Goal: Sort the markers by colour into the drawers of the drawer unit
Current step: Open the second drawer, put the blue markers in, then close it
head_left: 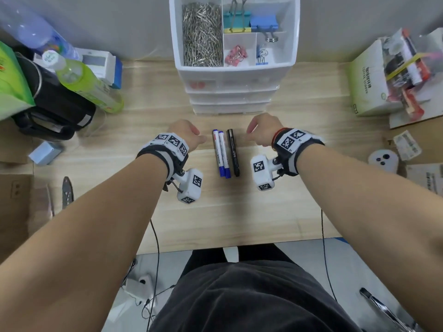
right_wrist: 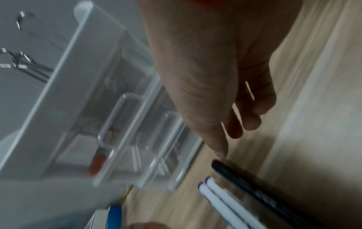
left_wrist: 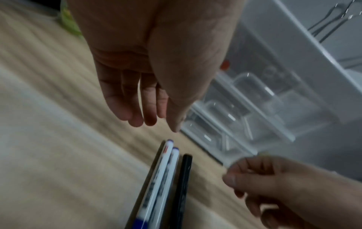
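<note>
Two blue-capped white markers and a black marker lie side by side on the wooden table, just in front of the white drawer unit. Its translucent drawers are all closed, and something red shows through the top one. My left hand hovers left of the markers, my right hand right of them. Both hold nothing. In the left wrist view the left hand hangs with relaxed fingers above the blue markers. In the right wrist view the right hand hovers just above the black marker.
The unit's open top tray holds paper clips and binder clips. A green bottle and a black bag stand at the left. A tissue box with clutter sits at the right, and a small blue box near the left hand.
</note>
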Motion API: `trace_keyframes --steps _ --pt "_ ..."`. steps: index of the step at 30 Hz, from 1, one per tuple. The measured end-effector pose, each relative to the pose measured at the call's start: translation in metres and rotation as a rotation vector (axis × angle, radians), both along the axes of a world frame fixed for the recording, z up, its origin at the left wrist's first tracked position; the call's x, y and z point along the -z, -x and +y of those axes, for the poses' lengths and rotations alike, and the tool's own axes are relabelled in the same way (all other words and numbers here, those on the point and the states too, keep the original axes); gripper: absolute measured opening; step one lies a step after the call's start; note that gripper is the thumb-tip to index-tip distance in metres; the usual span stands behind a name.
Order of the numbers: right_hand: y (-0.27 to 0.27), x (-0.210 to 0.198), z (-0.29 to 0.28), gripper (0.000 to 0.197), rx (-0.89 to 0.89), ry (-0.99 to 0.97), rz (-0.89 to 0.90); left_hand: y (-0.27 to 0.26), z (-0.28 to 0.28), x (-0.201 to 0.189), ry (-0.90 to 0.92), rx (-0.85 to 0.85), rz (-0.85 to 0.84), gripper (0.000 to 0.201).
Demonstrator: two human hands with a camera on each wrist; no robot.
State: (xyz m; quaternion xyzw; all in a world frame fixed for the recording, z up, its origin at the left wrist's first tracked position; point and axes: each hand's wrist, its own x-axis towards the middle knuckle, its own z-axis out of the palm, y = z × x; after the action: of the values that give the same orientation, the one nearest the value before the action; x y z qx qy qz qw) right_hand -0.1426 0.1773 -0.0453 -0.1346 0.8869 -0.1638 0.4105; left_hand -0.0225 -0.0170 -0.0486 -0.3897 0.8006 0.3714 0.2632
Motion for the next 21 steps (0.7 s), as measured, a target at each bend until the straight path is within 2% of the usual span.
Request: trace_keyframes --steps 3,6,8,11,13,17,19,21 --pt "-0.026 0.024 -0.011 0.009 -0.067 0.044 -0.003 -0.011 0.023 0.024 -0.089 -0.007 -0.038 0.020" --pt "-0.047 0.043 -0.023 0.016 -0.130 0.039 0.003 -0.018 0.038 0.042 -0.142 -0.071 -0.024 0.009" --pt "-0.057 0.052 -0.030 0.027 -0.168 -0.005 0.027 -0.022 0.042 0.052 -0.173 -0.109 -0.005 0.011" --pt "-0.068 0.058 -0.036 0.023 -0.189 -0.048 0.083 -0.028 0.044 0.057 -0.234 -0.130 0.033 0.018" --pt "-0.074 0.061 -0.039 0.025 -0.205 -0.057 0.089 -0.030 0.043 0.056 -0.206 -0.133 0.053 0.024" --pt "-0.081 0.066 -0.050 0.041 -0.245 -0.086 0.075 -0.036 0.039 0.059 -0.198 -0.128 0.052 0.034" --pt "-0.084 0.066 -0.051 0.043 -0.262 -0.128 0.087 -0.038 0.039 0.059 -0.211 -0.111 0.041 0.032" --pt "-0.089 0.067 -0.052 0.056 -0.292 -0.116 0.109 -0.038 0.039 0.059 -0.228 -0.107 0.033 0.030"
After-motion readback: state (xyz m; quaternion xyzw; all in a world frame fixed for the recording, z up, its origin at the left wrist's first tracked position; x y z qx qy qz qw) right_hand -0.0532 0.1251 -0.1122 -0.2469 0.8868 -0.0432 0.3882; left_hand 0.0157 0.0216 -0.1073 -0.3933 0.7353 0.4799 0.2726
